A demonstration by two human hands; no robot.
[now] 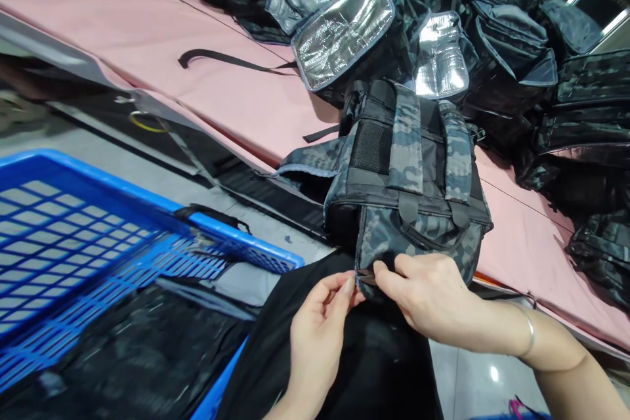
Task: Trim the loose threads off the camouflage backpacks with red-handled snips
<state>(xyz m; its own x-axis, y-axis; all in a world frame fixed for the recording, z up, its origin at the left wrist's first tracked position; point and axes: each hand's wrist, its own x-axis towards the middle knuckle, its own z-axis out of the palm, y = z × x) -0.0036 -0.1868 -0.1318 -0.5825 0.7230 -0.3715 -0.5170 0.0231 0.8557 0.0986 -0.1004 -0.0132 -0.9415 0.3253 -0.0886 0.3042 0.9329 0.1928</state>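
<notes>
A camouflage backpack [433,177] with padded shoulder straps lies at the table's near edge, its top flap hanging toward my lap. My left hand [322,321] is closed in a pinch on the lower left corner of the flap's zippered edge. Close beside it, my right hand [433,298] is closed at the same corner, its fingers bent over the flap. A small dark, slightly shiny piece shows between the two hands; I cannot tell what it is. The right fingertips are partly hidden against the dark fabric.
A pink-covered table [236,98] runs diagonally across the view. More dark bags crowd its far side, among them an open one with a silver lining [344,29]. A blue plastic crate [98,177] stands at left, with black bags [142,348] in it.
</notes>
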